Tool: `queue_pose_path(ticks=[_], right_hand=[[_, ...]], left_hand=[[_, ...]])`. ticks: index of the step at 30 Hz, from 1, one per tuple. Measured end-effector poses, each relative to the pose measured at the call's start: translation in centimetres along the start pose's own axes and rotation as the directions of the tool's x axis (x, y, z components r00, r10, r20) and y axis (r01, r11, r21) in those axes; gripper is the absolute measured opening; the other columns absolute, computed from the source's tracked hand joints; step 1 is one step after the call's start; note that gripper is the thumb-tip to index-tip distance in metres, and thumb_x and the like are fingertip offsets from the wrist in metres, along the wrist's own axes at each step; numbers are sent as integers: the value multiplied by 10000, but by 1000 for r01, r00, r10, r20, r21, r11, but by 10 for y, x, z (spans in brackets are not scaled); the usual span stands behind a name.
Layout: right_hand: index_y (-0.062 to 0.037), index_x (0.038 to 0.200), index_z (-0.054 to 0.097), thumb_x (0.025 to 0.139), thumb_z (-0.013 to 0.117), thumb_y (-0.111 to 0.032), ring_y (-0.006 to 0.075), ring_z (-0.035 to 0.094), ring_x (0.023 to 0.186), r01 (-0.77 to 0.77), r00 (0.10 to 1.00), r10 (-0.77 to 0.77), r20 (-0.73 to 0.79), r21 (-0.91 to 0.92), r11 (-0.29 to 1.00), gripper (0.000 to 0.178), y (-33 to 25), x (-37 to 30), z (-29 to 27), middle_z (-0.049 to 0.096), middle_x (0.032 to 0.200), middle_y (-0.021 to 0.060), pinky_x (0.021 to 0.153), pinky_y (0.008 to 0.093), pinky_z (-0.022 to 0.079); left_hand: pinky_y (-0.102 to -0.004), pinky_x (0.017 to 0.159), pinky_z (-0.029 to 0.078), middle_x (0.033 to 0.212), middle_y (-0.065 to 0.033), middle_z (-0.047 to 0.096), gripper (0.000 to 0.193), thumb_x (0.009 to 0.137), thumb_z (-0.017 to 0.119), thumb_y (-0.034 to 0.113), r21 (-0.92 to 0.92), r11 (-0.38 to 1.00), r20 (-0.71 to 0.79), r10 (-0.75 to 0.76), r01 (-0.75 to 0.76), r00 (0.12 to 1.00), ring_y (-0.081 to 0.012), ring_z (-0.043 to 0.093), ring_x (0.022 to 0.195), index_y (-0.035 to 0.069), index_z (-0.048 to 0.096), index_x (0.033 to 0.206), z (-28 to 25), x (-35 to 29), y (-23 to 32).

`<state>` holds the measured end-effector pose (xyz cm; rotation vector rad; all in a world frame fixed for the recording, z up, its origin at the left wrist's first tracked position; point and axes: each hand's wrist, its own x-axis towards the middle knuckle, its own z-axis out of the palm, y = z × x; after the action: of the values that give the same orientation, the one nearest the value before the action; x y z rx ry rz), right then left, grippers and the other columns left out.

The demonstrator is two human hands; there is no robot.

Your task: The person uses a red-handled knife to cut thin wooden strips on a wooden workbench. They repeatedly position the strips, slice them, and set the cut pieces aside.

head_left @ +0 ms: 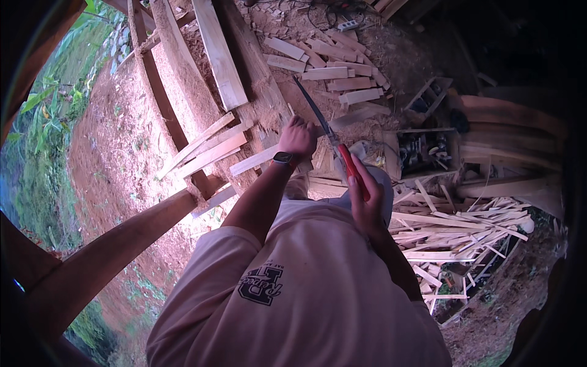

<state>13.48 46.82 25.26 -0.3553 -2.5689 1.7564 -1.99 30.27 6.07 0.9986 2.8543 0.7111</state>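
My right hand (369,205) is closed around the red handle of a hand saw (350,164). The saw's narrow dark blade points up and away to the left, just right of my left hand. My left hand (298,137), with a dark watch on its wrist, is closed over a pale wooden strip (254,160) and holds it against a rough plank (263,92). The strip sticks out on both sides of the fist. The blade passes close to the strip's right part; whether they touch I cannot tell.
Cut wood pieces (342,70) lie scattered beyond my hands. Several loose strips (211,150) rest at the left, near a long board (220,55) and a wooden beam (122,244). On the right are a tool box (428,150) and a heap of offcuts (458,229).
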Motion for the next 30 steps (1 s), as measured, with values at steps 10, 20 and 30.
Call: queue_pose_path(ticks=[10,20,30], right_hand=[[4,1492,575,1030,631,-103,185,731,1049,50,999,-50,-12,17,999,478,55,53,37,745,1254,226,890,325,561],[-18,1508,572,1044,612,-117,123,692,938,50,999,-47,-28,109,993,476,77,41,40,765,1153,162,823,299,543],[-14,1499,585,1038,605,-107,76,575,768,5,1000,1,-31,182,983,471,92,31,39,719,991,63,703,261,493]], left_hand=[[-432,1123,417,825,-166,701,139,861,612,162,-34,999,-14,-15,14,1000,-317,699,934,36,653,905,-4,-2,4],[-413,1081,434,821,-149,709,129,880,586,163,46,998,-36,-29,31,999,-301,693,925,54,654,877,-12,-2,9],[-406,1040,452,803,-140,700,139,875,602,175,81,996,-33,-35,38,999,-297,680,910,57,675,884,-4,-3,8]])
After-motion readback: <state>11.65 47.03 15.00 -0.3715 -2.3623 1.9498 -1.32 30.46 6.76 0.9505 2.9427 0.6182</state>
